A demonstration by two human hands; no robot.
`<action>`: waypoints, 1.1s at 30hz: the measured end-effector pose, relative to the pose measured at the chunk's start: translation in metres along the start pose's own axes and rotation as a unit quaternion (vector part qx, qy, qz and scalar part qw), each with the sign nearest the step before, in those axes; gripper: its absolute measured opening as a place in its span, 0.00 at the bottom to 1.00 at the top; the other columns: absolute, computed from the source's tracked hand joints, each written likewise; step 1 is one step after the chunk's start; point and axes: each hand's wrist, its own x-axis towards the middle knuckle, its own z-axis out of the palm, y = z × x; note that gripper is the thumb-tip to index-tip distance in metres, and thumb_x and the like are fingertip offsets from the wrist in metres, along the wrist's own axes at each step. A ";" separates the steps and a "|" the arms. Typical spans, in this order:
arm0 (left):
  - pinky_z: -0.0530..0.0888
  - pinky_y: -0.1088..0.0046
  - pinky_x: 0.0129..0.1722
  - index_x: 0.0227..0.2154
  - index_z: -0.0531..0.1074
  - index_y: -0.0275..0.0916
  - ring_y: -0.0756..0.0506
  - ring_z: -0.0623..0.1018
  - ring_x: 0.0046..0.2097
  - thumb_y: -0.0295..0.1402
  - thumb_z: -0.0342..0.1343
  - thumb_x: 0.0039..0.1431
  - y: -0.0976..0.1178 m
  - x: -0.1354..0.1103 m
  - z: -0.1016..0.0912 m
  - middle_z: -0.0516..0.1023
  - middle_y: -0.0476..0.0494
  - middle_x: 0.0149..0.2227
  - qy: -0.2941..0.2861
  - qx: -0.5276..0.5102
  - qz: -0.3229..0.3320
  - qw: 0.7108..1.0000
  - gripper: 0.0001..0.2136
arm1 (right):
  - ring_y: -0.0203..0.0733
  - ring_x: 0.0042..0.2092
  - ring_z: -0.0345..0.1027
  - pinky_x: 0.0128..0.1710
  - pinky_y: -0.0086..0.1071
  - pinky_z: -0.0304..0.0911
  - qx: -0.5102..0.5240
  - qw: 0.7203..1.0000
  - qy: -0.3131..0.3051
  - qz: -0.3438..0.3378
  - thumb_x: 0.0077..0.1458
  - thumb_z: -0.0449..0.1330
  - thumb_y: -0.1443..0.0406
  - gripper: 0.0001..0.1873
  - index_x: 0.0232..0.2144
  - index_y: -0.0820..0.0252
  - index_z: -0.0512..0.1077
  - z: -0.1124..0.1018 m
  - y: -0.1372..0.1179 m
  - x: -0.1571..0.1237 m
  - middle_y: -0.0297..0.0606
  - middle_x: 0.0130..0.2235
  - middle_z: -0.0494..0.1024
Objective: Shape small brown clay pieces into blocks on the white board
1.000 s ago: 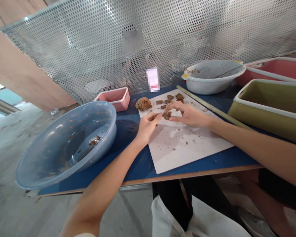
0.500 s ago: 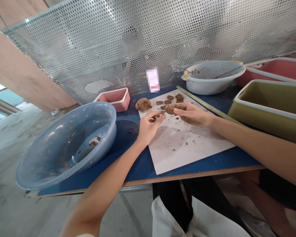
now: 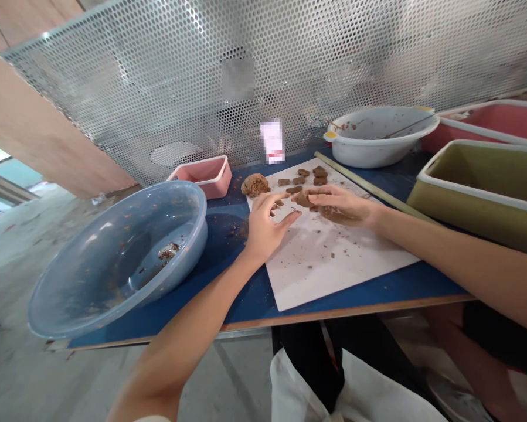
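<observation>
The right hand (image 3: pixel 343 207) pinched a lump (image 3: pixel 303 200) over the board (image 3: pixel 305 284) while the left hand (image 3: pixel 265 227) spread beside it, gripping nothing; the lump looked light, soft and crumbly, best taken gently by its broad sides.

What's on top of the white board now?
Small brown pieces lie toward the far edge of the white board, with crumbs nearer. The right hand holds a brown lump over it; anything behind that hand and the left hand is hidden.
</observation>
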 end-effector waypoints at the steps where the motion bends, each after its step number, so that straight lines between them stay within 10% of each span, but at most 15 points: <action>1: 0.77 0.65 0.48 0.55 0.81 0.44 0.43 0.79 0.46 0.50 0.72 0.67 0.001 0.000 0.000 0.82 0.42 0.46 -0.002 0.012 0.017 1.000 0.21 | 0.50 0.47 0.72 0.51 0.45 0.66 0.007 1.000 -0.008 -0.006 0.59 0.73 0.40 0.25 0.38 0.54 0.82 0.001 -0.001 0.000 0.42 0.44 0.80; 14: 0.79 0.67 0.43 0.51 0.81 0.43 0.46 0.79 0.42 0.47 0.72 0.67 -0.005 0.001 0.004 0.82 0.41 0.49 -0.062 -0.090 -0.059 0.992 0.17 | 0.56 0.54 0.75 0.54 0.51 0.68 -0.229 0.952 0.126 -0.156 0.59 0.74 0.44 0.22 0.45 0.49 0.81 -0.003 -0.002 -0.002 0.42 0.55 0.82; 26: 0.80 0.59 0.51 0.54 0.80 0.42 0.40 0.81 0.50 0.16 0.59 0.59 -0.018 0.003 -0.002 0.84 0.39 0.49 -0.070 0.044 -0.023 0.996 0.23 | 0.64 0.63 0.67 0.70 0.64 0.54 -0.381 0.911 0.069 -0.140 0.62 0.71 0.44 0.18 0.42 0.47 0.83 -0.011 0.007 0.003 0.45 0.57 0.78; 33: 0.80 0.56 0.56 0.48 0.82 0.42 0.38 0.81 0.52 0.14 0.57 0.58 -0.025 0.004 -0.003 0.85 0.40 0.47 -0.058 0.095 -0.040 0.993 0.21 | 0.69 0.65 0.62 0.66 0.64 0.55 -0.481 0.867 0.037 -0.124 0.62 0.71 0.44 0.16 0.42 0.44 0.87 -0.019 0.032 0.011 0.45 0.58 0.78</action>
